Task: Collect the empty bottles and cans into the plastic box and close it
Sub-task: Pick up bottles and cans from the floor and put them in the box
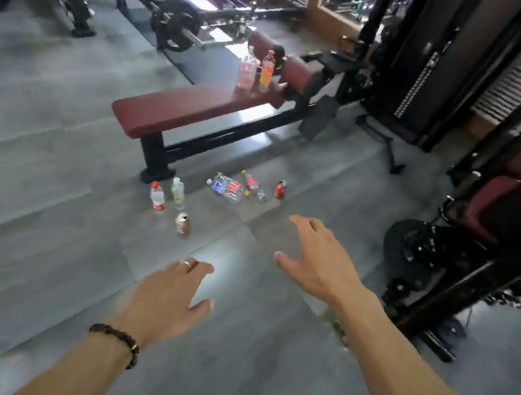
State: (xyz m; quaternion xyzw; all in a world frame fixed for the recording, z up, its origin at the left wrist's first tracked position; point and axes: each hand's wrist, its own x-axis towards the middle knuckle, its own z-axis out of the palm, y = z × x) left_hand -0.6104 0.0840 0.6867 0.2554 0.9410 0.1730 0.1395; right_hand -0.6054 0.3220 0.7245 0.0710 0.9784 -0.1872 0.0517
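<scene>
Both hands, left hand (pixel 171 289) and right hand (pixel 317 259), spread empty; nearest brown can (pixel 183 224) looks light, dentable — grip its sides.

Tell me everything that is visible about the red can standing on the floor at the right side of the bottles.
The red can is a small drink can, apparently metal, with a silvery top and white marks on its side, too blurred to read. It stands upright on the grey floor, at the right end of the group of fallen bottles, close beside them. Neither hand touches it.
</scene>
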